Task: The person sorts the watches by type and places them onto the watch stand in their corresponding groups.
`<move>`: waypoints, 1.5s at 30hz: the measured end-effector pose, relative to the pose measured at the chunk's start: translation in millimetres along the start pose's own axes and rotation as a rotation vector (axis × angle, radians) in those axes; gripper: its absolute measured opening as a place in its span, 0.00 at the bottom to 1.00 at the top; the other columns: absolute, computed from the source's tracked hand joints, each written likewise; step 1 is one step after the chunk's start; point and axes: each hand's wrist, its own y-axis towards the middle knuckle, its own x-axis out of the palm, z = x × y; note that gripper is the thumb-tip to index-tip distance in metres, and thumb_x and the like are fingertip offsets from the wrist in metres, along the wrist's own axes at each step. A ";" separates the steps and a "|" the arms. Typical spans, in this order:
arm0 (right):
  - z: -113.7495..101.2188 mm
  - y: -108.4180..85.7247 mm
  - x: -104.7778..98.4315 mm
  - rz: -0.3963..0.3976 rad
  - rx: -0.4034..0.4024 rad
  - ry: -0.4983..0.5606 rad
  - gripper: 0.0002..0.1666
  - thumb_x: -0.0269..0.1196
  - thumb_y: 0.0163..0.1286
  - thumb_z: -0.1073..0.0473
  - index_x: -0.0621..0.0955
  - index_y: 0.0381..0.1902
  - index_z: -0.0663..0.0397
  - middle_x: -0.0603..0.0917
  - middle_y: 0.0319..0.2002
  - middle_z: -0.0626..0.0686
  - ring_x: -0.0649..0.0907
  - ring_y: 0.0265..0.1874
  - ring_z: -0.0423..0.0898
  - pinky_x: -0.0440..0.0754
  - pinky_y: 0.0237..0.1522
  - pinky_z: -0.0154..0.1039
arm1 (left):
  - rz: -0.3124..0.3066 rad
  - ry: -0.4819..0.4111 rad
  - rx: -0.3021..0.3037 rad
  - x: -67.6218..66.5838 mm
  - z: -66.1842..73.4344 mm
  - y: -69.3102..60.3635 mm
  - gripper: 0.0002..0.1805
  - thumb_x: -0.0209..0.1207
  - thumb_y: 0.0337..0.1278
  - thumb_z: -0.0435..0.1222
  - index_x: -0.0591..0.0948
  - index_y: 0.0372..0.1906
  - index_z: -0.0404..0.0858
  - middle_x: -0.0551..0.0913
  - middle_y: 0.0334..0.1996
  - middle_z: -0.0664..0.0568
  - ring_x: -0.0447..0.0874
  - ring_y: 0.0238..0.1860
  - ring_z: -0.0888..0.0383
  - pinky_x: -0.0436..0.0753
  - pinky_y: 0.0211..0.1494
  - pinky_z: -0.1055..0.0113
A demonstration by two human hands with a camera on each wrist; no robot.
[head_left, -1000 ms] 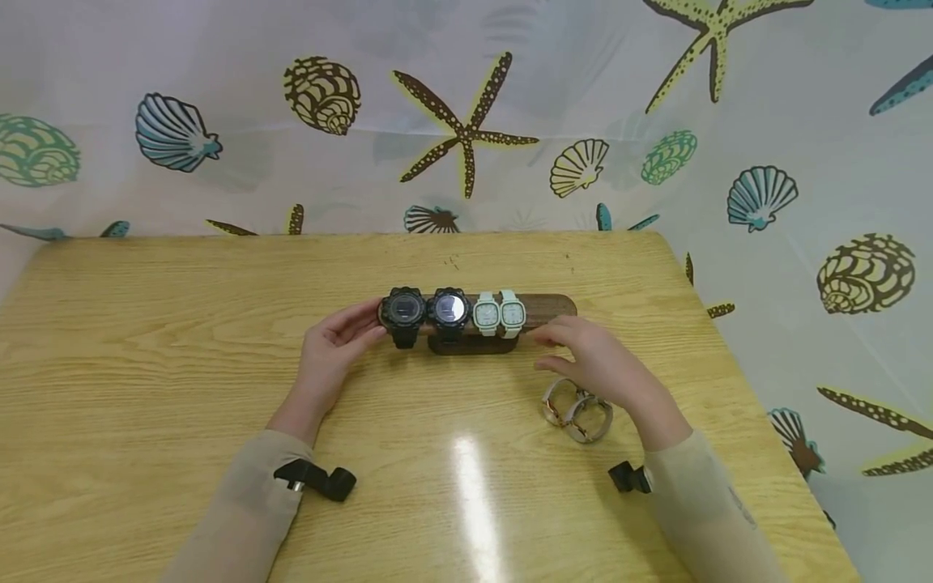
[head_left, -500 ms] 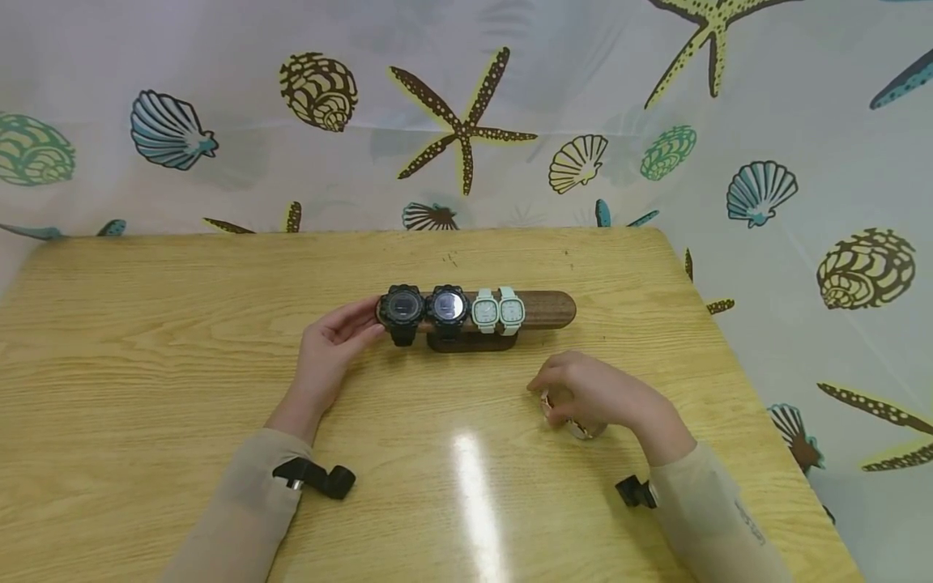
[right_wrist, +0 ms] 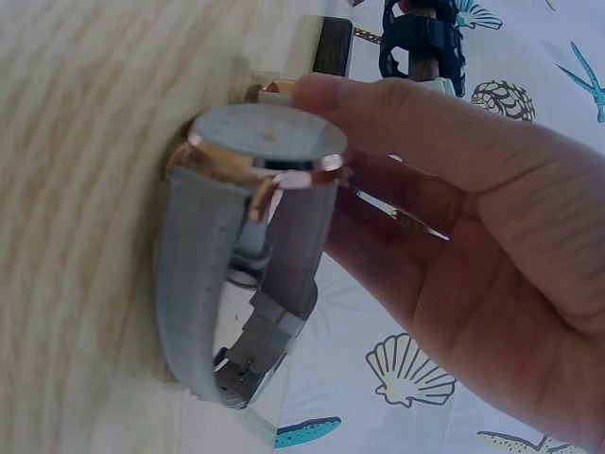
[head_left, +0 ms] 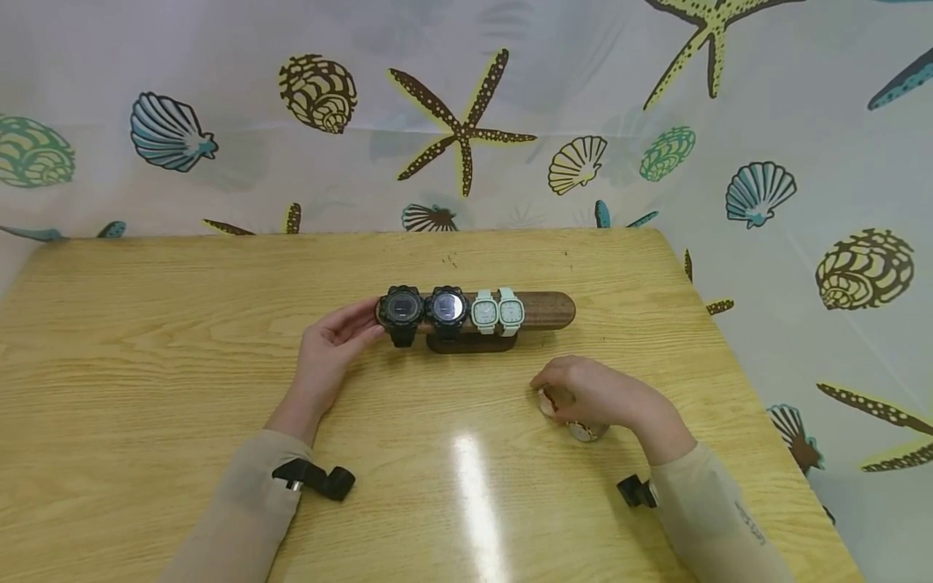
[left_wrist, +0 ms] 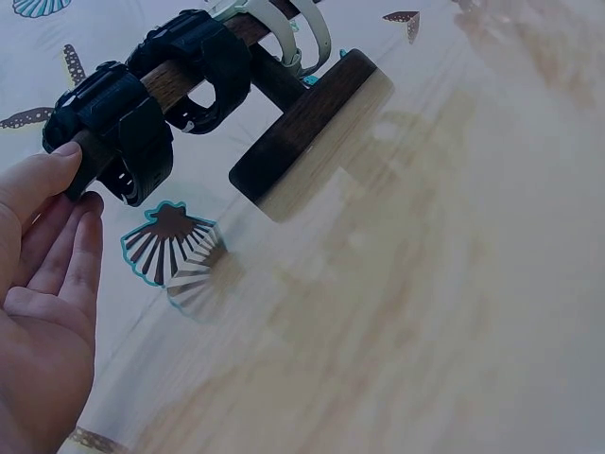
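My left hand (head_left: 328, 348) pinches the left end of a dark wooden watch stand (head_left: 550, 311) between thumb and fingers. Two black digital watches (head_left: 403, 308) and two pale mint square-faced watches (head_left: 511, 312) sit along its bar; the right end is bare wood. My right hand (head_left: 594, 393) is down at two grey-strapped, rose-gold watches on the table. Its fingers curl round the farther watch (right_wrist: 279, 90), mostly hidden by the hand and the nearer watch. That nearer watch (right_wrist: 198, 265) has its strap buckled in a loop and stands beside the fingers.
The wood-grain table (head_left: 182, 324) is backed by a white cloth (head_left: 240, 48) printed with shells and starfish, which also hangs along the right side. Black camera mounts (head_left: 338, 483) sit on both sleeves. A light reflection streaks the table's middle.
My right hand has moved from beside the stand's right end down to the two grey-strapped watches and closed round one. My left hand stays at the stand's left end.
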 end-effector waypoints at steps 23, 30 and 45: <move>9.4 9.2 7.0 0.053 -0.010 -0.093 0.12 0.65 0.61 0.70 0.82 0.44 0.58 0.82 0.39 0.50 0.79 0.38 0.44 0.81 0.40 0.37 | 0.007 0.014 -0.005 0.2 0.8 -0.1 0.24 0.65 0.56 0.32 0.78 0.59 0.34 0.80 0.55 0.47 0.80 0.54 0.59 0.79 0.55 0.70; 11.6 8.8 6.6 0.096 0.057 -0.120 0.11 0.64 0.63 0.67 0.83 0.44 0.56 0.79 0.41 0.50 0.77 0.38 0.43 0.80 0.40 0.37 | 0.008 0.018 -0.003 0.8 1.1 -0.5 0.24 0.65 0.55 0.32 0.78 0.58 0.34 0.80 0.55 0.47 0.80 0.53 0.59 0.79 0.55 0.70; 16.7 2.1 0.7 0.125 0.121 -0.070 0.11 0.59 0.69 0.66 0.82 0.48 0.58 0.81 0.41 0.52 0.78 0.35 0.43 0.81 0.38 0.38 | 0.010 0.026 -0.016 0.7 2.2 0.2 0.24 0.65 0.56 0.32 0.78 0.59 0.35 0.79 0.56 0.46 0.79 0.54 0.59 0.79 0.55 0.71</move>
